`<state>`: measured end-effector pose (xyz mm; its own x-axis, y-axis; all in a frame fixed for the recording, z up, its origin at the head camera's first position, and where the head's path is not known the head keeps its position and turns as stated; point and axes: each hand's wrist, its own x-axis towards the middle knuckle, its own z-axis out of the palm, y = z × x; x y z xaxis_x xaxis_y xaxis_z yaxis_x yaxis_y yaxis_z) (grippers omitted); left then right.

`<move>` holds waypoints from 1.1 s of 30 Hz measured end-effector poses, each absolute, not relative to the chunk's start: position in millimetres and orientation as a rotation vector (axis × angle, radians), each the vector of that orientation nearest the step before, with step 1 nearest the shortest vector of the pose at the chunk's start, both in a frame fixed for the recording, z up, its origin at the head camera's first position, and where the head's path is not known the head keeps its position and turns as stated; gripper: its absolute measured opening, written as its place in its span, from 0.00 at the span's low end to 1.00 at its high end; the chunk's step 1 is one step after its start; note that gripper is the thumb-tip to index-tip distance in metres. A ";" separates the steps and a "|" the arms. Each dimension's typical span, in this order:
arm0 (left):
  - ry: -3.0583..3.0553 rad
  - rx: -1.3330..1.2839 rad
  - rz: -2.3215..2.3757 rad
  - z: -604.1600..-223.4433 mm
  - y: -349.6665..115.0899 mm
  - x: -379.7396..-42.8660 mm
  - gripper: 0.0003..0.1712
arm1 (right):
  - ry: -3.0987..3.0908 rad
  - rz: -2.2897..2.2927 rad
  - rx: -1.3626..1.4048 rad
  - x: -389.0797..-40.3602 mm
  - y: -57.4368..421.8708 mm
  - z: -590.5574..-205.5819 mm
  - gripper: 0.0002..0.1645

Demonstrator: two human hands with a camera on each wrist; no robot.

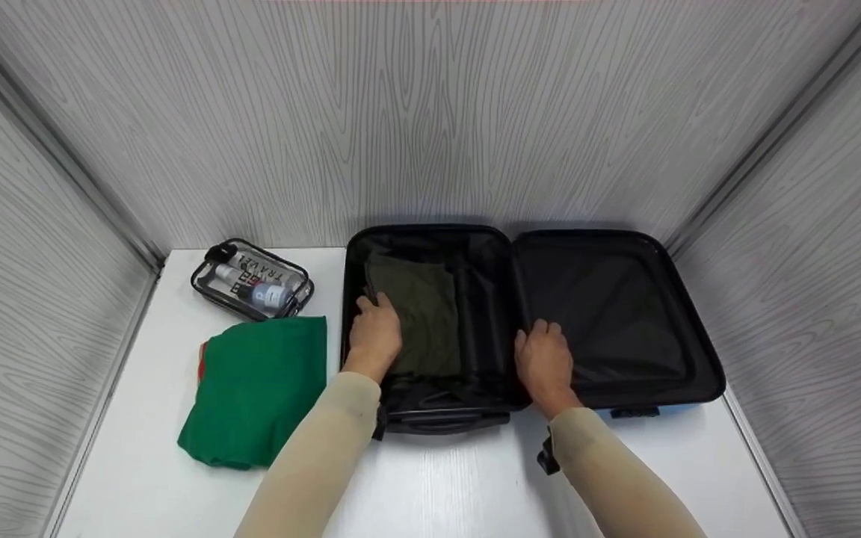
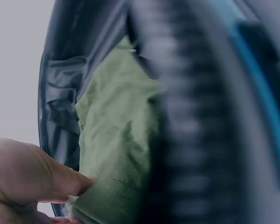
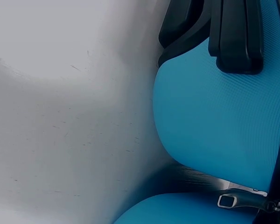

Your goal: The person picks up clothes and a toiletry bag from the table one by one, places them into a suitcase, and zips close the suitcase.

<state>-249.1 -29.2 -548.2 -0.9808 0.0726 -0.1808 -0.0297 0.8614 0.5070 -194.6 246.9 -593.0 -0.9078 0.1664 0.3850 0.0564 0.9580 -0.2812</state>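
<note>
A suitcase lies spread open, with black lining and a blue shell. In its left half is a folded olive-green garment. My left hand reaches over that half and pinches the garment's left edge. The left wrist view shows the thumb on top of the cloth, near a stitched seam. At the middle edge where the two halves meet, my right hand grips the rim of the right half. Only a sliver of that hand shows in the right wrist view.
A green folded cloth, with a bit of red at its edge, lies left of the suitcase. Behind it is a clear travel pouch with several small bottles. Grey wood-grain walls enclose the white table at the back and sides.
</note>
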 end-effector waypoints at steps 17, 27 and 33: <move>2.710 0.368 0.371 -564.8 -26.4 -216.5 0.38 | -2.737 0.392 -0.197 -195.5 246.2 -591.8 0.20; 2.640 0.380 0.509 -566.7 -38.2 -219.7 0.40 | -2.729 0.382 -0.178 -196.8 246.7 -592.7 0.20; 2.639 0.395 0.517 -560.4 -43.8 -218.9 0.36 | -2.711 0.384 -0.146 -195.5 246.8 -593.7 0.18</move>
<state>-218.9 -43.8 -560.4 -0.8715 0.3476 -0.3460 0.1915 0.8906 0.4125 -195.5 246.8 -593.7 -0.9156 0.1560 0.3706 0.0468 0.9568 -0.2871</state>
